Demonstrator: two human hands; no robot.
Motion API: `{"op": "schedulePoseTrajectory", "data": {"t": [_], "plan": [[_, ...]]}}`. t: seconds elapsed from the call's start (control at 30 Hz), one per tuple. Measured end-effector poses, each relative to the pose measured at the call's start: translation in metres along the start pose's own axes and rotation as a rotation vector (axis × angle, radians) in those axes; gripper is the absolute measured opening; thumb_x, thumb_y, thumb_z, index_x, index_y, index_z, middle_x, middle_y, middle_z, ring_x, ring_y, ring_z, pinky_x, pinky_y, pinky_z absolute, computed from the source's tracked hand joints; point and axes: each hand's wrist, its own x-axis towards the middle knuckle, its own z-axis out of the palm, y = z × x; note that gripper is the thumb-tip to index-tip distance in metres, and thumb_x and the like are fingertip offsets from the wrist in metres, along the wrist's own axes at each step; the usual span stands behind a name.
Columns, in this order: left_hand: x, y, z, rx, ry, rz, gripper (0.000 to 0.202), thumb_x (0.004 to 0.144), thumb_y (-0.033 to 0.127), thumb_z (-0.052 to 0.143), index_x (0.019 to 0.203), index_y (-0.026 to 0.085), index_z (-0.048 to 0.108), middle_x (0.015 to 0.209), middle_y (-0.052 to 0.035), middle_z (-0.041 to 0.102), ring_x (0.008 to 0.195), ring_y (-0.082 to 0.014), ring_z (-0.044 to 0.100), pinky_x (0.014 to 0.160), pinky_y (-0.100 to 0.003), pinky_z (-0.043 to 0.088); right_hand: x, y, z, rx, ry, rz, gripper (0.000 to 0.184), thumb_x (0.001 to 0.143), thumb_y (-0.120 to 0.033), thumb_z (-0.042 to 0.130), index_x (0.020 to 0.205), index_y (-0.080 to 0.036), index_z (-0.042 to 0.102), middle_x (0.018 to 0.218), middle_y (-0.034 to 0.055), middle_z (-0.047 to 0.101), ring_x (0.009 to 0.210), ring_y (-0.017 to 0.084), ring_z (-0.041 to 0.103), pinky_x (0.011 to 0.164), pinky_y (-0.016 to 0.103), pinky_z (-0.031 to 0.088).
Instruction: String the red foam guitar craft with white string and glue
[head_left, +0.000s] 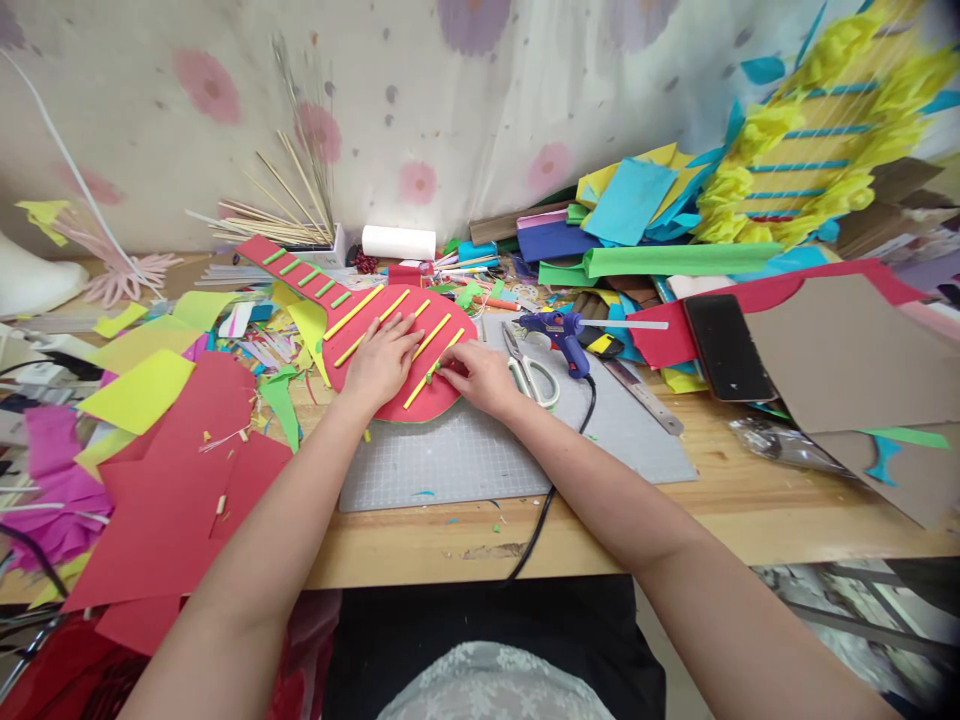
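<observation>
Red guitar cutout (358,325) is lying across the far left part of the grey cutting mat (420,475), under the spread fingers of the left hand (382,360). Toward the mat's middle, the right hand (478,376) is holding its bent fingertips close beside small green pieces (431,375) on a yellow strip (416,393); whether they are gripping one, I cannot tell. Attaching these pieces is seemingly the step in hand, the next move calling for light, steady pressing.
</observation>
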Motion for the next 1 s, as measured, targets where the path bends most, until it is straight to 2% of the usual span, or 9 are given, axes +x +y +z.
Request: {"op": "schedulePoseTrajectory", "data": {"t": [0.27,0.47,0.73,1.0], "plan": [[0.0002,-0.0010,0.0005,0.022,0.006,0.012,0.039,0.091,0.024,0.034,0.119,0.019,0.060,0.140,-0.0062,0.046,0.132,-0.0202,0.039,0.114,-0.044,0.022,0.0000,0.0027,0.0013,0.034,-0.006,-0.015,0.002,0.080,-0.021,0.060,0.082,-0.020,0.060,0.081,0.0047,0.064,0.082,0.019,0.056,0.072,0.031,0.042],[0.0002,-0.0014,0.0005,0.041,0.000,0.014,0.040,0.090,0.024,0.034,0.120,0.018,0.060,0.140,-0.0067,0.047,0.133,-0.0209,0.038,0.114,-0.044,0.023,0.0000,0.0052,-0.0037,0.126,0.008,-0.064,0.015,0.076,-0.021,0.064,0.091,-0.020,0.059,0.096,0.0071,0.057,0.093,0.021,0.053,0.082,0.035,0.045],[0.0012,-0.0026,0.0021,0.069,0.003,0.024,0.041,0.092,0.026,0.031,0.120,0.018,0.060,0.140,-0.0068,0.047,0.131,-0.0200,0.041,0.114,-0.044,0.024,0.0019,0.0022,-0.0030,0.096,-0.042,-0.031,0.003,0.080,-0.020,0.060,0.082,-0.018,0.059,0.091,0.0062,0.053,0.087,0.018,0.052,0.079,0.033,0.045],[0.0003,-0.0014,0.0021,0.110,0.021,0.034,0.040,0.091,0.024,0.033,0.119,0.018,0.061,0.138,-0.0058,0.048,0.131,-0.0211,0.041,0.113,-0.043,0.025,0.0050,0.0004,-0.0027,0.028,-0.066,-0.031,0.003,0.082,-0.018,0.059,0.080,-0.016,0.061,0.091,0.0067,0.056,0.086,0.017,0.053,0.078,0.031,0.044]]}}
